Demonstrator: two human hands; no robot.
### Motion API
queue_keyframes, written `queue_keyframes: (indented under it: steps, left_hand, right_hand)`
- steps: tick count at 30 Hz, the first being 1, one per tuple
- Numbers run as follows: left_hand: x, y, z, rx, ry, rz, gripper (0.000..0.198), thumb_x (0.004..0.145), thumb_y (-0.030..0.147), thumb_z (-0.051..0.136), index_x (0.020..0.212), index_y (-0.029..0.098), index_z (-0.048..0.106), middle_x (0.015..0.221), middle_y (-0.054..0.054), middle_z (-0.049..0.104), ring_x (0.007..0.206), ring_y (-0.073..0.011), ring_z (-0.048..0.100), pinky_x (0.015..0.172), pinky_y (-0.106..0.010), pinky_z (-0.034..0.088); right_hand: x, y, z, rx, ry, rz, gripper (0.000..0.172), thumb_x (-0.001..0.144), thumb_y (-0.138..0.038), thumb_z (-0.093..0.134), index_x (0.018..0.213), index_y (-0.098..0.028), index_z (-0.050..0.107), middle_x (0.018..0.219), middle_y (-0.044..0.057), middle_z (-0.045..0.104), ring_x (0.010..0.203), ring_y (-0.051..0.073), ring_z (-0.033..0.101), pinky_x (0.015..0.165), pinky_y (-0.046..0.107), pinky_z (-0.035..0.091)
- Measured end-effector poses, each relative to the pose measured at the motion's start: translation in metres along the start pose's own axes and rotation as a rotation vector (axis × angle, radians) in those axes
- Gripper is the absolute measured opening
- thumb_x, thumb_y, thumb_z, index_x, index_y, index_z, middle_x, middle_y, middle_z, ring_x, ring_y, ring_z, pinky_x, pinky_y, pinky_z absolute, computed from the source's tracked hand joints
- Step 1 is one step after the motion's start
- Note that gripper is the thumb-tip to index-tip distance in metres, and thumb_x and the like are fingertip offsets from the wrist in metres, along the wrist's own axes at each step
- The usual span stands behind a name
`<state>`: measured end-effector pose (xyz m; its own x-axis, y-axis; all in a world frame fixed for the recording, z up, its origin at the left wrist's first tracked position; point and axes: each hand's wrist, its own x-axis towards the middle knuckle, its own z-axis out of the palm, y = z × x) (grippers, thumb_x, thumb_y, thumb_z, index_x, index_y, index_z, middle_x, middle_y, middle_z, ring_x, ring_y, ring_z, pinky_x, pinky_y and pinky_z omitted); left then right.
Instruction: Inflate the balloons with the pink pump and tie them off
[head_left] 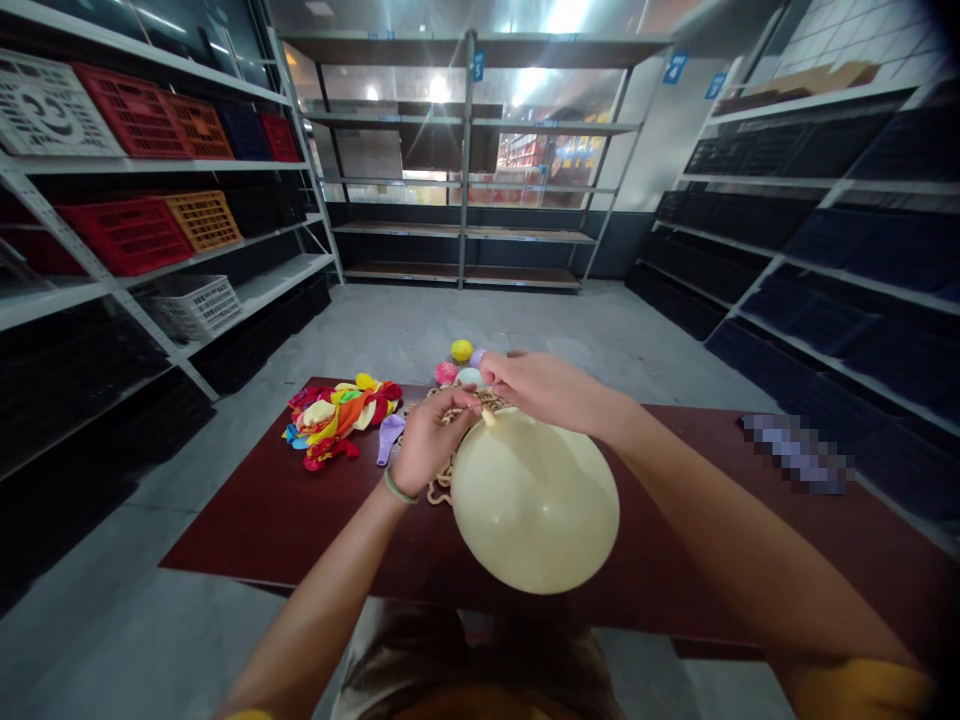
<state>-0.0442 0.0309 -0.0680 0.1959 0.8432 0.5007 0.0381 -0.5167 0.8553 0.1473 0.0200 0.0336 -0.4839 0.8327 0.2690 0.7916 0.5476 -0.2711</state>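
Observation:
A large, inflated pale-yellow balloon (536, 510) hangs between my arms, above the front part of the table. My left hand (437, 437) pinches its narrow neck with thumb and fingertips; a green band circles that wrist. Just beyond the neck, my right hand (551, 388) is closed, its fingers curled close to the left fingertips. What those right fingers hold is hidden. Beige cord (441, 488) lies in loops behind the left hand and the balloon. Beside the left hand rests a limp lilac balloon (390, 438).
A heap of colourful deflated balloons (341, 415) covers the table's left part. Small yellow (462, 350) and pink round things (445, 373) are at the back edge. A blurred-out flat item (796, 454) lies right. Shelves with crates (131, 235) flank the dark-red table (300, 530).

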Motion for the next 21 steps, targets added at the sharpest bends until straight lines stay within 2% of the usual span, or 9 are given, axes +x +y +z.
queue_keyframes:
  steps: [3, 9, 14, 17, 21]
  left_hand:
    - [0.004, 0.005, -0.004, -0.079, -0.050, -0.068, 0.013, 0.084, 0.031, 0.070, 0.089, 0.020, 0.072, 0.093, -0.007, 0.074, 0.086, -0.0196, 0.069, 0.079, -0.031, 0.053]
    - [0.016, 0.015, -0.015, -0.014, -0.227, -0.130, 0.013, 0.085, 0.030, 0.067, 0.090, 0.019, 0.073, 0.085, -0.005, 0.073, 0.075, -0.0169, 0.067, 0.069, -0.027, 0.050]
    - [0.032, 0.022, -0.017, 0.032, -0.321, -0.281, 0.009, 0.080, 0.026, 0.071, 0.083, 0.018, 0.073, 0.073, -0.004, 0.071, 0.062, -0.0147, 0.063, 0.058, -0.025, 0.048]
    - [0.041, 0.025, -0.014, -0.063, -0.313, -0.414, 0.008, 0.079, 0.023, 0.073, 0.076, 0.016, 0.070, 0.066, -0.003, 0.068, 0.055, -0.0133, 0.061, 0.056, -0.025, 0.050]
    - [0.046, 0.027, -0.008, -0.275, -0.209, -0.528, 0.010, 0.078, 0.020, 0.076, 0.075, 0.015, 0.068, 0.069, -0.004, 0.068, 0.057, -0.0120, 0.063, 0.057, -0.025, 0.054]
  right_hand:
    - [0.000, 0.001, -0.002, -0.003, -0.135, -0.051, 0.005, 0.092, -0.029, 0.049, 0.092, -0.031, 0.054, 0.077, -0.003, 0.063, 0.068, 0.019, 0.056, 0.059, 0.031, 0.033]
    - [-0.006, -0.001, -0.003, 0.002, -0.127, -0.034, 0.002, 0.093, -0.030, 0.050, 0.092, -0.029, 0.051, 0.078, -0.002, 0.063, 0.064, 0.017, 0.052, 0.056, 0.031, 0.029]
    - [-0.014, -0.002, -0.004, -0.057, -0.145, 0.005, 0.009, 0.095, -0.033, 0.047, 0.090, -0.027, 0.050, 0.072, -0.001, 0.059, 0.058, 0.016, 0.048, 0.055, 0.032, 0.026]
    - [-0.018, -0.006, -0.006, -0.049, -0.112, 0.028, 0.009, 0.096, -0.031, 0.047, 0.089, -0.026, 0.050, 0.075, 0.000, 0.062, 0.062, 0.017, 0.052, 0.056, 0.032, 0.028]
    - [-0.021, -0.020, -0.008, -0.085, -0.027, 0.031, 0.011, 0.098, -0.036, 0.048, 0.095, -0.026, 0.052, 0.088, 0.004, 0.066, 0.078, 0.023, 0.059, 0.061, 0.033, 0.036]
